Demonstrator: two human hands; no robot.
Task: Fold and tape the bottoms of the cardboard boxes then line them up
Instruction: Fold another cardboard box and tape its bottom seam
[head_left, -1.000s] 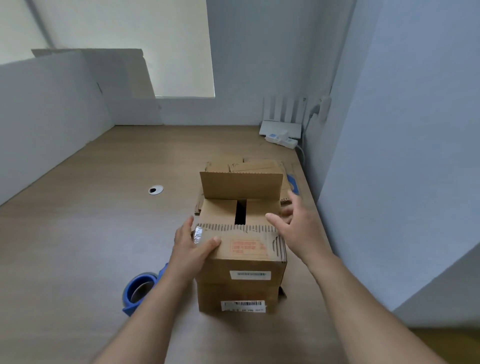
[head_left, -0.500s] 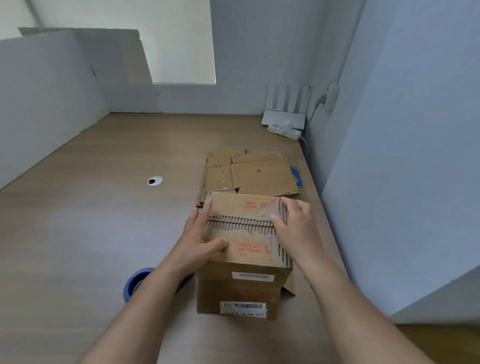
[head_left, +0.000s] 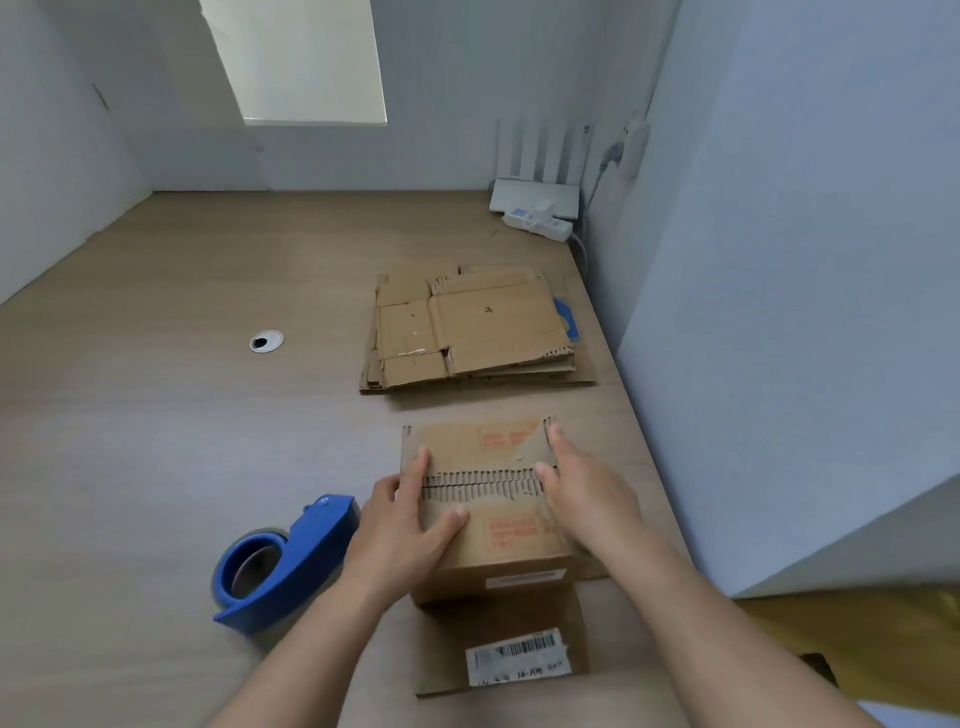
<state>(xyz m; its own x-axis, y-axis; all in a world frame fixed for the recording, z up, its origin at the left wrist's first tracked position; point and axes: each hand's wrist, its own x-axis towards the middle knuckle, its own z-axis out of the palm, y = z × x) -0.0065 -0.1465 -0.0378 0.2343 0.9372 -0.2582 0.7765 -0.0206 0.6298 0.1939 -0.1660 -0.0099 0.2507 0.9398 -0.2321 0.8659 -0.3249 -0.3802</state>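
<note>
A brown cardboard box stands on the wooden table with its bottom flaps folded shut; the two flaps meet in a jagged seam across the top. My left hand lies flat on the left side of the flaps, thumb on the near flap. My right hand presses flat on the right side, fingers across the seam. A blue tape dispenser lies on the table just left of the box, untouched. A stack of flattened boxes lies beyond it.
A white router and power strip sit in the far right corner. A round cable hole is in the table at the left. Grey partition walls close the back, left and right sides.
The far flap, upright a second ago, has been folded down onto the box. Both hands have moved onto the closed flaps and now hold them flat along the seam.
</note>
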